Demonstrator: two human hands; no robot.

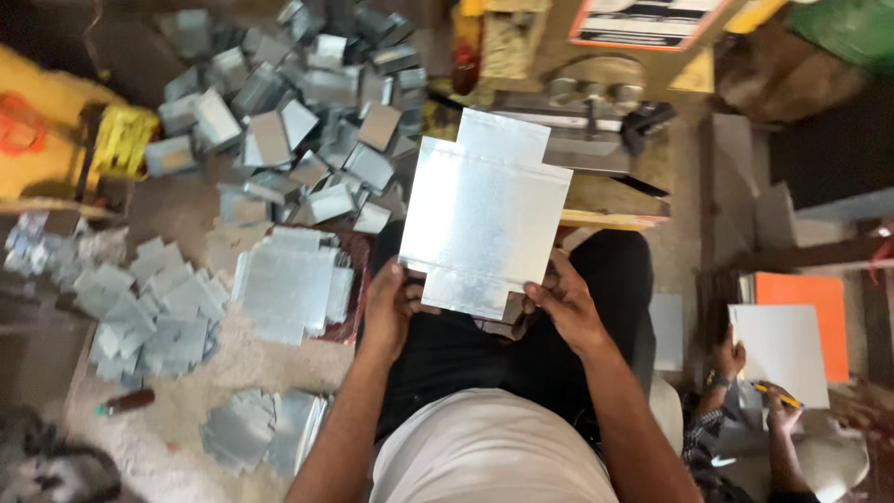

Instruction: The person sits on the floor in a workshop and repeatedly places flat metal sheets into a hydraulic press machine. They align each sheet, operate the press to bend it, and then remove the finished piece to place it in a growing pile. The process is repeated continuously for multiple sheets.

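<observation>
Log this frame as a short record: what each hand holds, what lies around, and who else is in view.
Held: notched metal sheet, gripped at its lower edge
Left hand: on sheet's lower left corner
Right hand: on sheet's lower right corner
Floor left: stack of flat sheets; pile of folded metal boxes
Ahead: press machine
Lower right: another person with a white board

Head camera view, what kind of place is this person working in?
Probably a small sheet-metal workshop. Both hands, left hand and right hand, hold a notched metal sheet before a bench machine, with a heap of folded metal pieces and flat cut blanks on the floor.
</observation>
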